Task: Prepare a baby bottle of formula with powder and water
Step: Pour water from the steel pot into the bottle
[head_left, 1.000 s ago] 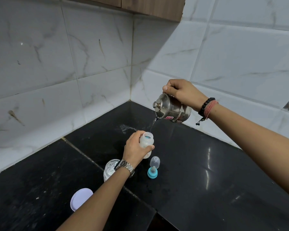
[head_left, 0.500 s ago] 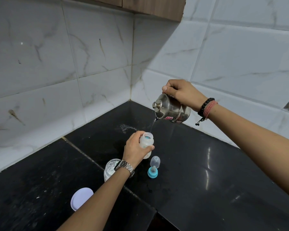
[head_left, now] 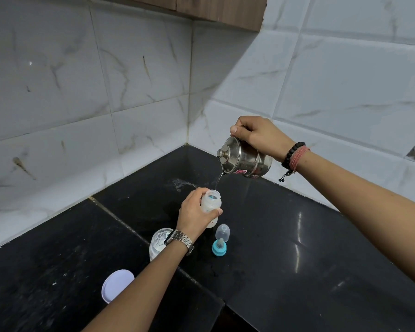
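My left hand (head_left: 194, 213) grips a small open baby bottle (head_left: 210, 202), upright on the black counter, with cloudy white liquid inside. My right hand (head_left: 258, 135) holds a lidded steel kettle (head_left: 246, 159) by its top, tilted to the left above the bottle. A thin stream of water (head_left: 218, 180) runs from its spout into the bottle's mouth. Just right of the bottle lie its clear cap (head_left: 222, 232) and the blue teat ring (head_left: 219, 248).
An open clear jar of white powder (head_left: 158, 242) stands behind my left wrist, its white lid (head_left: 117, 285) lying flat nearer me. A wet patch (head_left: 180, 184) marks the black counter (head_left: 297, 248) near the tiled corner. A seam runs across the counter at the left.
The kettle keeps pouring into the bottle, held a touch higher than a second ago. Both hands stay where they were.
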